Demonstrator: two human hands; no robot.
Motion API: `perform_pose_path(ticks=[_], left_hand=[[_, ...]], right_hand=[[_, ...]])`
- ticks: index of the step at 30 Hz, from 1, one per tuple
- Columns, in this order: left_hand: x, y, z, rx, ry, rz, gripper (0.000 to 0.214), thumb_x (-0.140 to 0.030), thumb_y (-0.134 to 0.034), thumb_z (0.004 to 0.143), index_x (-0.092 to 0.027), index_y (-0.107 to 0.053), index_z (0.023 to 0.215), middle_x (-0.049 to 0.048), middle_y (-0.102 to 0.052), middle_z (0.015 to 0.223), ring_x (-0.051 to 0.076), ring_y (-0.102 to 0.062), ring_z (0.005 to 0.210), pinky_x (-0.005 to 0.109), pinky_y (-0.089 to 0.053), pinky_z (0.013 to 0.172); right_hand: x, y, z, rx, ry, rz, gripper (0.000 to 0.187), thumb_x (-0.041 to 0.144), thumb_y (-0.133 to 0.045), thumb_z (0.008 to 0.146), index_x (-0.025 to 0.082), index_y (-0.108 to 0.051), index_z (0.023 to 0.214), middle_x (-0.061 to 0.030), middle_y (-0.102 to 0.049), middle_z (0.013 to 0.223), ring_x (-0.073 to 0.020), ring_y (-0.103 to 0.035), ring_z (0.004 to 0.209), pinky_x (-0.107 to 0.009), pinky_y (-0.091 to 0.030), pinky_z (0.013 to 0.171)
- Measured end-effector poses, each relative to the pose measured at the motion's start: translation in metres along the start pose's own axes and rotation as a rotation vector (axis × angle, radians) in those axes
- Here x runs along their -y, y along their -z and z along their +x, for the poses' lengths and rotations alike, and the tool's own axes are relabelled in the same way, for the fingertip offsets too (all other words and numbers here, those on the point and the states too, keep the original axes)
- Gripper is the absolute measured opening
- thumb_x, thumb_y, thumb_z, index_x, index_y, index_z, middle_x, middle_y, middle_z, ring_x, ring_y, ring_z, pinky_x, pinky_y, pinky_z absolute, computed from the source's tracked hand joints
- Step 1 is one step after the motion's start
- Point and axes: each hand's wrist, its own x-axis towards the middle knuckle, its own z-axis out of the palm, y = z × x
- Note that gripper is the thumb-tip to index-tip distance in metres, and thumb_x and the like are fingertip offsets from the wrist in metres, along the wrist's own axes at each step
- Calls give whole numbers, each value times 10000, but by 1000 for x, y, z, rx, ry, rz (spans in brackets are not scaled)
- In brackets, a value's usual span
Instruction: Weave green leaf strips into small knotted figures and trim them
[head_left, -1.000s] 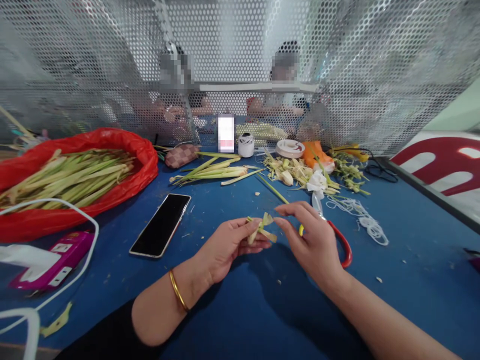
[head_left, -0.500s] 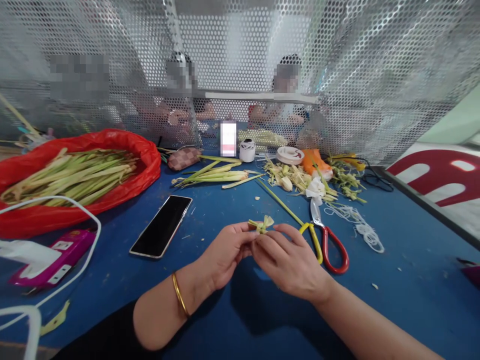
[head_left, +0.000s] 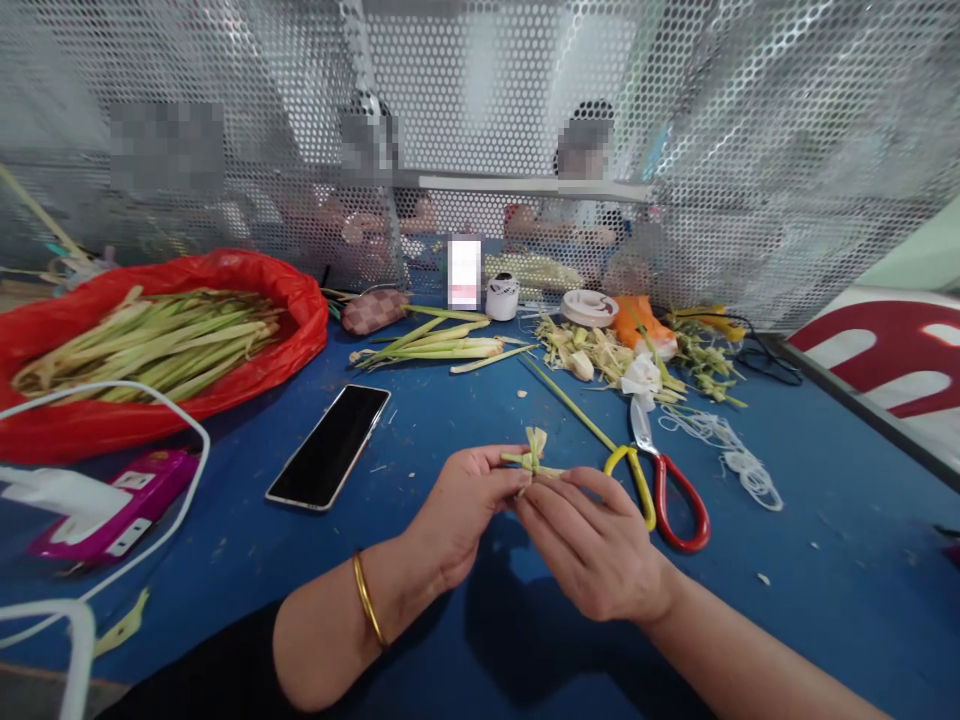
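A small knot of pale green leaf strips (head_left: 533, 452), with short ends sticking out, is held above the blue table. My left hand (head_left: 454, 515) pinches its left side between thumb and fingers; a gold bangle circles that wrist. From the right, my right hand (head_left: 589, 540) is closed on a strip end of the knot, its fingertips partly hidden behind the back of the hand. Scissors (head_left: 642, 428) with one red and one yellow handle lie just beyond my right hand. A long green stalk (head_left: 566, 398) stretches from near their yellow handle toward the back.
At left are a red bag (head_left: 304, 340) of leaf strips, a purple power strip (head_left: 154, 490) with white cables and a phone (head_left: 330, 447). Leaves (head_left: 442, 347), scraps (head_left: 577, 355), tape (head_left: 590, 308) and white string (head_left: 750, 480) lie farther back. A perforated metal screen (head_left: 487, 130) stands behind, people beyond it.
My right hand has shifted slightly right and down, so a strip now shows stretched between the knot and its fingers. The knot has turned more upright. The whole view has moved slightly.
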Motion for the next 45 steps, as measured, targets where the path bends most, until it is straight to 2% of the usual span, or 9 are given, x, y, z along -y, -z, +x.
perform_pose_path(ticks=[7, 18, 20, 23, 25, 26, 29, 34, 45], left_hand=[[4, 2, 1, -74, 6, 31, 382, -145, -715, 649, -91, -680, 1025, 66, -702, 760, 121, -602, 681, 229, -439, 660], [1, 5, 5, -45, -31, 42, 344, -173, -732, 646, -103, -685, 979, 72, -717, 793, 136, -629, 707, 233, -463, 676], [-4, 6, 6, -61, -41, 25, 348, -162, -723, 663, -112, -666, 1003, 71, -726, 816, 132, -642, 710, 240, -479, 715], [-10, 7, 6, -76, -14, 19, 317, -153, -675, 696, -121, -650, 1010, 80, -737, 810, 158, -675, 726, 284, -499, 777], [-12, 8, 6, -70, 5, 41, 288, -173, -647, 715, -128, -652, 1000, 83, -737, 803, 178, -687, 745, 308, -505, 789], [-12, 8, 6, -70, 9, 62, 272, -194, -645, 725, -131, -652, 989, 79, -733, 792, 177, -684, 740, 310, -509, 776], [-9, 8, 6, -93, -5, 155, 277, -251, -706, 715, -132, -640, 956, 42, -698, 715, 136, -639, 639, 264, -503, 664], [-3, 7, 7, -110, -35, 254, 303, -284, -751, 700, -121, -628, 924, -4, -633, 613, 83, -544, 487, 208, -447, 514], [-2, 4, 8, -163, -151, 251, 187, -175, -702, 692, -123, -644, 862, -27, -598, 515, 101, -535, 473, 232, -457, 516]], right_hand=[[2, 0, 2, 14, 17, 23, 303, 68, -391, 901, 77, -694, 898, -113, -722, 789, -212, -655, 788, -377, -481, 818], [3, -3, 3, 52, -36, 52, 287, 57, -399, 901, 89, -676, 965, -123, -719, 854, -227, -655, 879, -387, -458, 873], [-1, 1, 3, 14, -153, 119, 242, 85, -446, 913, 137, -658, 1016, -95, -721, 913, -210, -650, 909, -370, -446, 874], [-12, 5, 4, -43, -522, 162, 135, 204, -528, 919, 188, -634, 1000, -80, -699, 936, -218, -634, 887, -361, -455, 798], [-19, 6, 3, 38, -723, 221, 126, 284, -536, 921, 193, -623, 908, -69, -677, 857, -217, -627, 806, -343, -456, 713], [-20, 4, 3, 110, -765, 277, 160, 308, -525, 927, 198, -612, 850, -51, -665, 802, -206, -621, 755, -330, -448, 680], [-19, -1, 3, 287, -763, 454, 222, 299, -507, 939, 212, -567, 744, 3, -629, 686, -166, -593, 643, -294, -417, 636], [-12, -6, 2, 368, -827, 656, 218, 252, -475, 951, 213, -548, 750, 14, -614, 682, -145, -563, 620, -243, -395, 565], [-4, 1, 8, 239, -707, 555, 259, 165, -424, 924, 209, -469, 674, 18, -525, 595, -135, -486, 559, -263, -349, 597]])
